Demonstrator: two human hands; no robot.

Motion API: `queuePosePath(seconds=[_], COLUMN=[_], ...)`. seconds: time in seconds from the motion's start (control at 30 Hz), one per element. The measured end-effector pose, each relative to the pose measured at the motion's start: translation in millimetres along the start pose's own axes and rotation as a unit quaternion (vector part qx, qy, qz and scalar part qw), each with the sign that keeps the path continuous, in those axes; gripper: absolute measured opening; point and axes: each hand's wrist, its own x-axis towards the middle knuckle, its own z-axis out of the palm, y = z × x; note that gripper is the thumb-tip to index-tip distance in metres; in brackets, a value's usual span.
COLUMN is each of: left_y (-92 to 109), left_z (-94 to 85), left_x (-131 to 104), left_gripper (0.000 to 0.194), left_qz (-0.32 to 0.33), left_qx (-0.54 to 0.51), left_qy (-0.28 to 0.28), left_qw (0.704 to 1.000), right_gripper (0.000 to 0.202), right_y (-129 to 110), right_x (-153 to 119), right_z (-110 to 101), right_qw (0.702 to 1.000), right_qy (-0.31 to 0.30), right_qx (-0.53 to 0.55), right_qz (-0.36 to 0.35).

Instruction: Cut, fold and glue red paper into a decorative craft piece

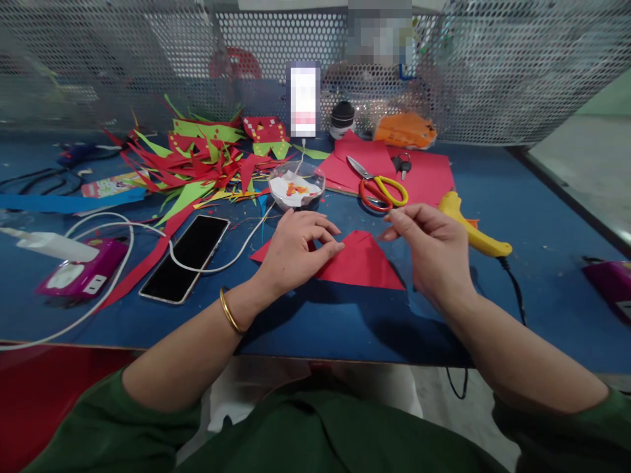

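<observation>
A folded piece of red paper lies on the blue table in front of me, its top coming to a blunt peak. My left hand rests over its left part, fingers bent and apart, the thumb touching the paper. To the right of the paper, my right hand is raised a little, thumb and forefinger pinched together; whatever is between them, if anything, is too small to make out. Just beyond my left hand stands a clear bowl with white paper and small orange and red bits in it.
Scissors and keys lie on red sheets. A yellow corded tool sits at right. Left are a phone, white cable, purple power strip and paper strips. Perforated metal panel stands behind.
</observation>
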Motion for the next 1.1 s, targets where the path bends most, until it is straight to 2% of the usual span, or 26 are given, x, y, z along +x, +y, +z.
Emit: queuePosePath(seconds=[0.07,0.1,0.2,0.27,0.3,0.43,0.57,0.77,0.87,0.97,1.1], left_y=[0,1,1,2,2,3,3,5,7,7,6], left_z=[-0.3,-0.3,0.2,0.9,1.4,3.0,3.5,3.0,3.5,4.4,3.4], left_x=[0,0,-1,-2,-2,-3,-3,-2,-2,-2,-3], left_gripper=[0.018,0.018,0.016,0.016,0.016,0.017,0.011,0.017,0.018,0.018,0.02], left_qz=[-0.002,-0.003,-0.003,0.0,0.001,0.012,0.023,-0.006,-0.01,-0.01,0.016], left_qx=[0.002,0.002,0.005,0.01,0.015,0.044,0.056,0.012,0.008,0.015,0.048], left_qy=[-0.003,-0.003,-0.001,-0.003,-0.006,-0.007,0.014,-0.021,-0.025,-0.029,-0.023], left_qw=[1.0,1.0,1.0,1.0,1.0,0.999,0.998,1.0,1.0,0.999,0.998], right_gripper=[0.017,0.027,0.059,0.058,0.053,0.04,0.042,0.044,0.047,0.036,0.033], right_y=[2,2,2,1,0,1,4,8,9,8,6], right_x=[2,2,-3,-6,-8,-12,-15,-18,-17,-17,-16], right_z=[0,0,3,5,6,8,11,12,11,11,12], right_qw=[1.0,1.0,0.98,0.961,0.957,0.962,0.96,0.958,0.954,0.951,0.955], right_qy=[0.006,-0.015,-0.14,-0.196,-0.205,-0.197,-0.219,-0.243,-0.256,-0.267,-0.25], right_qx=[-0.001,0.004,0.008,0.012,0.017,0.005,-0.031,-0.077,-0.077,-0.058,-0.051], right_qz=[0.003,0.023,0.138,0.195,0.205,0.188,0.171,0.134,0.137,0.147,0.152])
